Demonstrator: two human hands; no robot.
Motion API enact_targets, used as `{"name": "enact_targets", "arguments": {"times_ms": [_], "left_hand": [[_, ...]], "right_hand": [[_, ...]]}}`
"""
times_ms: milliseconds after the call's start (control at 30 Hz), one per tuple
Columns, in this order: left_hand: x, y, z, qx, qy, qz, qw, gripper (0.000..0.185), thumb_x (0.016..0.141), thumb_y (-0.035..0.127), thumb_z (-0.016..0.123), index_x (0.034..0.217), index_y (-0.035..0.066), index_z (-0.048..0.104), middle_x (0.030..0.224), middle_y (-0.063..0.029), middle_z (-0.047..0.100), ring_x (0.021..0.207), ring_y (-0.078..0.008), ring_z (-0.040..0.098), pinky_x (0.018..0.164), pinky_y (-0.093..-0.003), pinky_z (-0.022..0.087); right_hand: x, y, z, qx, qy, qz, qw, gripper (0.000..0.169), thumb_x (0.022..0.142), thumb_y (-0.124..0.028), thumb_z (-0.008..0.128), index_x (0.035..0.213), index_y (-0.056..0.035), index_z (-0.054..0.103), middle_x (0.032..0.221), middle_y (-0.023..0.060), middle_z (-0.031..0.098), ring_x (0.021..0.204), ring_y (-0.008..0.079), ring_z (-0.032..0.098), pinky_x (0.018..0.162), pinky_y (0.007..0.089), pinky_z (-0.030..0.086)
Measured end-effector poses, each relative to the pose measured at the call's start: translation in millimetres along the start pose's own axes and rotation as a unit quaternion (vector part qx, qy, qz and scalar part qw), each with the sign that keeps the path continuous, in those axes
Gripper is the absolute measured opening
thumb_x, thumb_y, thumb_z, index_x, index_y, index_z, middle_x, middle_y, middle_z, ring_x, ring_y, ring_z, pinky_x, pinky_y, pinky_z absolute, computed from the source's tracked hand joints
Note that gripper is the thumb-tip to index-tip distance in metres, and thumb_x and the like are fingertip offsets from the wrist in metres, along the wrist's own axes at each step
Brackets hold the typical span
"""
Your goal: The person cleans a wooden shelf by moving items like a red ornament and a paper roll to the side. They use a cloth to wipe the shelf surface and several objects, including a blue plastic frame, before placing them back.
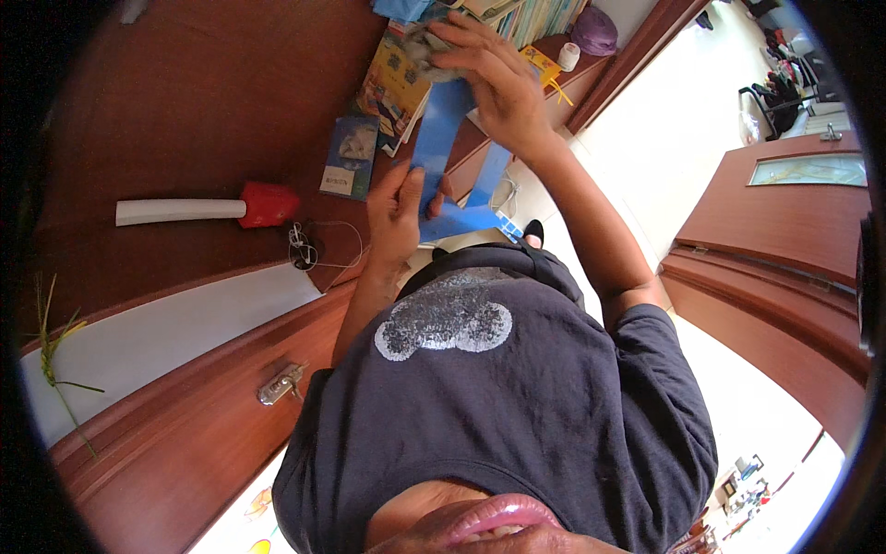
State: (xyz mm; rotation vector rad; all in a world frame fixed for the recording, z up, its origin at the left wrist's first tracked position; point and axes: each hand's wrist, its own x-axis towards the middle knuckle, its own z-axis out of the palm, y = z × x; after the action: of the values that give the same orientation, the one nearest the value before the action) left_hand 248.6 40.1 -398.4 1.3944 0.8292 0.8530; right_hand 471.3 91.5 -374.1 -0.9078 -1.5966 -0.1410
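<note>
My left hand (394, 211) grips the near end of a glossy blue open-frame holder (437, 131), thumb on its face. The holder is tilted in front of my waist, with flat blue strips along its sides and near end. At its far end, my right hand (502, 86) has bent fingers on a crumpled grey cloth (432, 55). The cloth lies against the top of the blue strip and looks slightly blurred. Just left of the holder are a yellow illustrated book (393, 86) and a dark blue booklet (351, 156).
A row of books (536, 21), a white jar (569, 57) and a purple rounded object (595, 31) sit on the wooden shelf. Lower left are a red object with a white shaft (270, 206) and tangled cable (301, 246). A wooden door (782, 208) stands at right.
</note>
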Motion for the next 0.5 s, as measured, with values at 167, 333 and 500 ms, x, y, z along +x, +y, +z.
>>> {"name": "enact_targets", "arguments": {"times_ms": [167, 333, 500], "left_hand": [[-1.0, 6.5, -9.8, -0.065, -0.009, -0.048, 0.997, 0.030, 0.107, 0.024, 0.044, 0.106, -0.001, 0.062, 0.087, -0.0116, 0.068, 0.064, -0.0112, 0.054, 0.056, -0.0263, 0.043], [-1.4, -8.0, -7.6, -0.010, -0.031, -0.116, 0.993, 0.030, 0.106, 0.025, 0.046, 0.106, 0.001, 0.063, 0.086, -0.0104, 0.068, 0.062, -0.0112, 0.053, 0.057, -0.0264, 0.043], [0.7, -2.0, -7.5, -0.019, -0.016, -0.075, 0.997, 0.030, 0.107, 0.024, 0.045, 0.107, 0.000, 0.063, 0.086, -0.0095, 0.067, 0.062, -0.0111, 0.053, 0.057, -0.0262, 0.043]], "right_hand": [[-59.6, 33.0, -26.9, -0.020, -0.053, 0.113, 0.992, 0.031, 0.080, 0.014, 0.053, 0.100, -0.0042, 0.068, 0.122, 0.0117, 0.068, 0.115, 0.0304, 0.064, 0.095, 0.0372, 0.052], [-45.3, 17.8, -22.1, 0.039, 0.061, 0.236, 0.969, 0.033, 0.085, 0.015, 0.053, 0.108, -0.0031, 0.069, 0.125, 0.0120, 0.067, 0.115, 0.0237, 0.064, 0.093, 0.0332, 0.052], [-31.2, -2.0, -23.4, -0.073, -0.098, 0.002, 0.993, 0.035, 0.080, 0.016, 0.057, 0.106, -0.0027, 0.070, 0.124, 0.0140, 0.067, 0.124, 0.0310, 0.059, 0.102, 0.0366, 0.048]]}}
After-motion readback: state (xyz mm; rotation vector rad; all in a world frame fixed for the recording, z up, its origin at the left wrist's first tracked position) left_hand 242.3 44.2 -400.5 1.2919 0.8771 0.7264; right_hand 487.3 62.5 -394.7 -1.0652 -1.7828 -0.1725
